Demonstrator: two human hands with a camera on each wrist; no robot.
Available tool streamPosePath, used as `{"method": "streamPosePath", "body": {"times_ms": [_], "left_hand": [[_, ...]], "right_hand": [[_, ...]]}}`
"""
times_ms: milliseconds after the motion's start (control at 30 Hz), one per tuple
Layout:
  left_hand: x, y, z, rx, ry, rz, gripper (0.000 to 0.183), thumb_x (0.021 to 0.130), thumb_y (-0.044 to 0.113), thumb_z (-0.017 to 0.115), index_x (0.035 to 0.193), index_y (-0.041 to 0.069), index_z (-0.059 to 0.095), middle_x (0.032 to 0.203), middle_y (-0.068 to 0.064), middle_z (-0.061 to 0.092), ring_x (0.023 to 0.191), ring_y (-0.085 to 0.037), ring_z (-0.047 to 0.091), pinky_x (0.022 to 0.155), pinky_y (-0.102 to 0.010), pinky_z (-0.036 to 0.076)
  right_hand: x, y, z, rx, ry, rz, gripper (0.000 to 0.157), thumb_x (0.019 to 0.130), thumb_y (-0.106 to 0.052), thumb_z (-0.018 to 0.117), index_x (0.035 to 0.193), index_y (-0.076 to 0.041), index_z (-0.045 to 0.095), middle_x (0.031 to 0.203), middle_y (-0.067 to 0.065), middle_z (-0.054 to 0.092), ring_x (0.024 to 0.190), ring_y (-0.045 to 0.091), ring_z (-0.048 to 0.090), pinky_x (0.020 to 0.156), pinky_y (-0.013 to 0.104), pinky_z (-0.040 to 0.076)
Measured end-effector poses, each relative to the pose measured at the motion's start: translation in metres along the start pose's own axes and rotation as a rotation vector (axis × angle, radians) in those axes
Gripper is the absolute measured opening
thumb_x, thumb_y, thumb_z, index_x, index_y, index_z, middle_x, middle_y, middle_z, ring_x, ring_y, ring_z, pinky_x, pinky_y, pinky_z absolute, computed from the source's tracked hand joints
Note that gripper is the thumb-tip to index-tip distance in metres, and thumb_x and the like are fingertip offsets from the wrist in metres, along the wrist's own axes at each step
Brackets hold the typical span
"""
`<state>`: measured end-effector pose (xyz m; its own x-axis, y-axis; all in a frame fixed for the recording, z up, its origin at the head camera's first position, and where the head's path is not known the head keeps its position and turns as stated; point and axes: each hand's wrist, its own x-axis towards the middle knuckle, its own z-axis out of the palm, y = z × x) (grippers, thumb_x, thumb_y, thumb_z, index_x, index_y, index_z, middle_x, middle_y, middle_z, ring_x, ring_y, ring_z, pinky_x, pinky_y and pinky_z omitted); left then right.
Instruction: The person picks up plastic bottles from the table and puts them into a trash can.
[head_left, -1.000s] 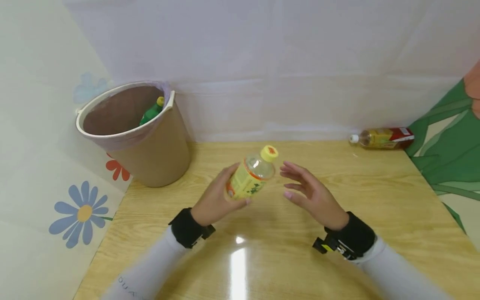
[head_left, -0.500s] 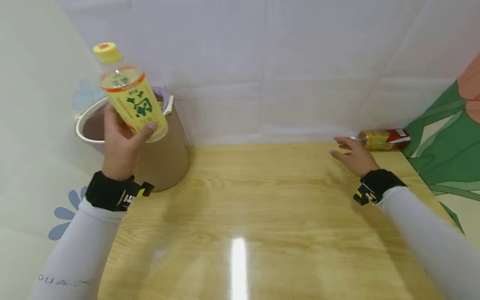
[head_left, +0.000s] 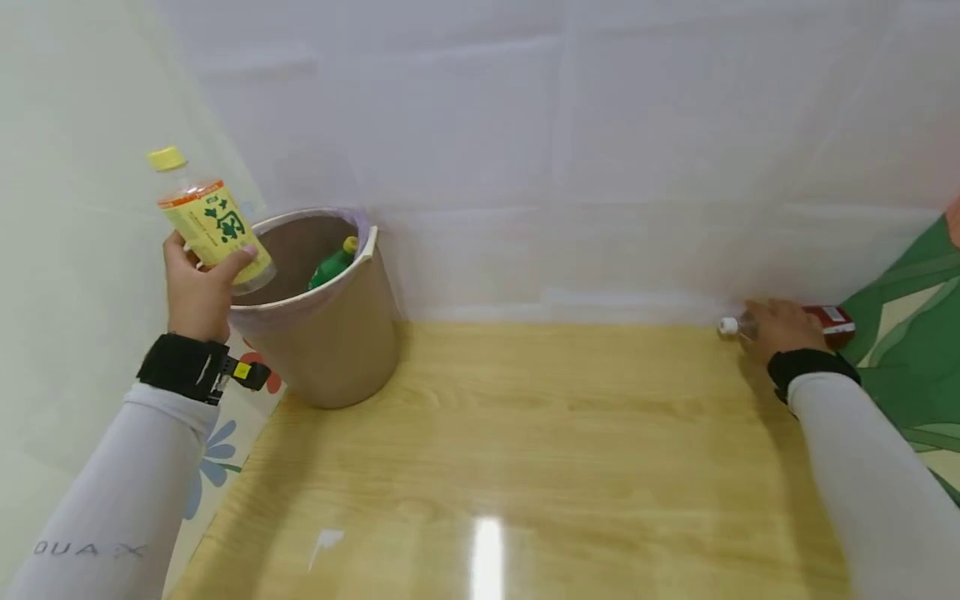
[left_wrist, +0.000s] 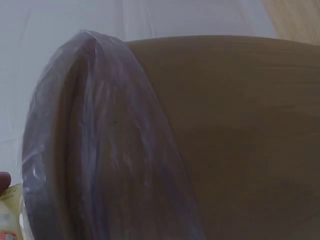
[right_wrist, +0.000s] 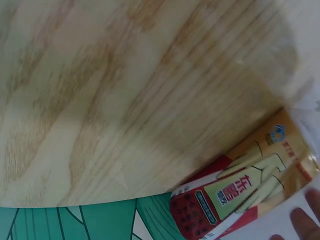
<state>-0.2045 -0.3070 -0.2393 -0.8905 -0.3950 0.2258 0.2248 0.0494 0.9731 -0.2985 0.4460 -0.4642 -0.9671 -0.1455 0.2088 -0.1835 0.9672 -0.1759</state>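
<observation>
My left hand (head_left: 197, 292) grips the lower part of a clear plastic drink bottle (head_left: 213, 223) with a yellow label and yellow cap. It holds the bottle tilted, cap up, over the left rim of a brown trash bin (head_left: 341, 354). In the left wrist view only a corner of this bottle (left_wrist: 9, 212) and a fingertip show beside the bin. At the far right, my right hand (head_left: 783, 329) lies over a second drink bottle (head_left: 834, 323), red-labelled and white-capped, on its side. The right wrist view shows fingers (right_wrist: 305, 222) past that bottle, a gap between.
A thin plastic liner (left_wrist: 112, 125) hangs over the bin's rim. Inside the bin lies a green bottle (head_left: 332, 267) with a yellow cap. The wooden table (head_left: 525, 433) meets a white cloth backdrop (head_left: 480, 167) behind and a flower-patterned surface at right.
My left hand has carried the yellow-labelled bottle from mid-table up and left to the bin. My right hand has moved right and back, onto the red-labelled bottle.
</observation>
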Motion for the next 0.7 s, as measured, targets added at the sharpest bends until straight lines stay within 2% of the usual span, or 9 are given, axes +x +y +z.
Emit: {"method": "streamPosePath", "body": {"times_ms": [100,167,267,367,467,533,600,700], "left_hand": [[0.003,0.000,-0.004,0.089,0.017,-0.018,0.084,0.081,0.021,0.076,0.142,0.027,0.020,0.126,-0.001,0.038,0.114,-0.017,0.044,0.084,-0.020,0.046],[0.006,0.002,-0.001,0.137,0.013,-0.009,0.084,0.082,0.024,0.075,0.144,0.027,0.018,0.129,-0.002,0.036,0.118,-0.018,0.041,0.091,-0.024,0.043],[0.007,0.006,0.005,0.193,0.015,0.028,0.082,0.085,0.031,0.072,0.146,0.028,0.017,0.139,-0.005,0.031,0.128,-0.019,0.030,0.105,-0.036,0.029],[0.002,0.008,0.010,0.199,0.030,0.074,0.072,0.088,0.032,0.066,0.145,0.027,0.022,0.143,-0.004,0.029,0.132,-0.016,0.023,0.109,-0.038,0.018],[-0.009,0.010,0.019,0.162,0.019,0.138,0.061,0.090,0.028,0.064,0.140,0.023,0.031,0.135,-0.005,0.037,0.127,-0.018,0.032,0.108,-0.036,0.021],[-0.019,0.012,0.028,0.165,-0.019,0.181,0.055,0.091,0.025,0.063,0.138,0.020,0.034,0.131,-0.004,0.041,0.123,-0.018,0.037,0.107,-0.034,0.025],[-0.028,0.013,0.039,0.148,-0.066,0.238,0.052,0.090,0.020,0.063,0.135,0.017,0.038,0.127,-0.006,0.044,0.120,-0.019,0.041,0.105,-0.033,0.028],[-0.043,0.013,0.051,0.127,-0.151,0.334,0.047,0.090,0.012,0.062,0.132,0.013,0.041,0.126,-0.009,0.047,0.118,-0.022,0.042,0.103,-0.034,0.031]], "right_hand": [[-0.004,0.000,0.001,-0.045,-0.028,-0.021,0.055,0.082,0.003,0.060,0.133,0.001,0.039,0.116,0.042,0.031,0.102,0.063,0.027,0.080,0.072,0.025],[-0.008,-0.001,-0.001,-0.093,-0.017,-0.040,0.054,0.077,0.010,0.060,0.127,0.003,0.043,0.109,0.043,0.032,0.095,0.064,0.030,0.075,0.071,0.028],[-0.011,-0.002,-0.004,-0.160,0.034,-0.089,0.052,0.067,0.016,0.064,0.116,0.003,0.052,0.099,0.040,0.038,0.088,0.060,0.035,0.071,0.069,0.031],[-0.010,-0.005,-0.003,-0.177,0.018,-0.090,0.056,0.057,0.018,0.068,0.110,0.004,0.056,0.099,0.039,0.039,0.094,0.060,0.034,0.075,0.075,0.028],[-0.011,-0.005,0.002,-0.157,0.000,-0.071,0.051,0.060,0.018,0.066,0.108,0.003,0.057,0.105,0.039,0.038,0.103,0.060,0.029,0.081,0.080,0.018],[-0.015,-0.004,0.002,-0.152,0.001,-0.056,0.045,0.066,0.017,0.063,0.108,0.003,0.057,0.109,0.038,0.038,0.109,0.059,0.026,0.082,0.082,0.013],[-0.019,-0.005,0.002,-0.125,0.037,-0.059,0.035,0.075,0.013,0.059,0.108,0.001,0.059,0.113,0.036,0.039,0.112,0.056,0.027,0.082,0.081,0.013],[-0.021,-0.017,0.000,-0.037,0.121,-0.075,0.030,0.078,0.006,0.065,0.107,0.000,0.060,0.115,0.034,0.042,0.111,0.053,0.031,0.082,0.078,0.018]]}}
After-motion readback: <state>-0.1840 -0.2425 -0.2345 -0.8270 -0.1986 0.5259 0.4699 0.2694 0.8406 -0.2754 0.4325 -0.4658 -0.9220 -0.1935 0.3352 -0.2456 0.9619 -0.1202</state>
